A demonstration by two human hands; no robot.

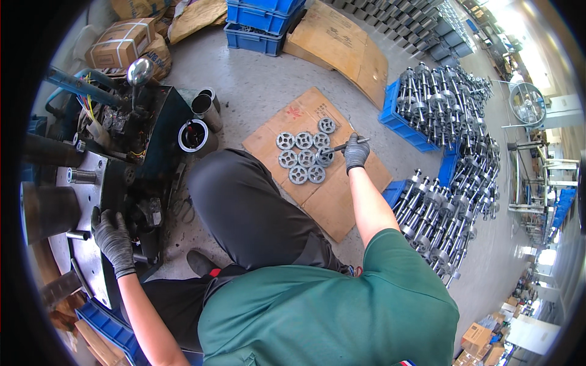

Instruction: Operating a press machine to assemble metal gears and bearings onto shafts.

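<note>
Grey-gloved, my right hand [356,152] is closed around a thin dark rod [337,148]. Its far end points left and reaches over the edge of a group of round metal rings with spokes [304,141]. Several of these spoked rings lie close together on a flat sheet of brown cardboard [336,210] on the floor. Off to the left, my left hand [115,239], also gloved, rests on the edge of a machine's metal plate [85,259]. Its fingers are stretched out beside a short metal pin [78,235], and I see nothing held in it.
Metal cylinders [206,108] stand beside the machine, one with a red-and-black item inside. Blue crates and rows of metal shafts [436,97] fill the right side. Stacked blue crates [255,38] and a cardboard sheet [339,46] lie ahead. A ball-topped lever [140,72] rises at left.
</note>
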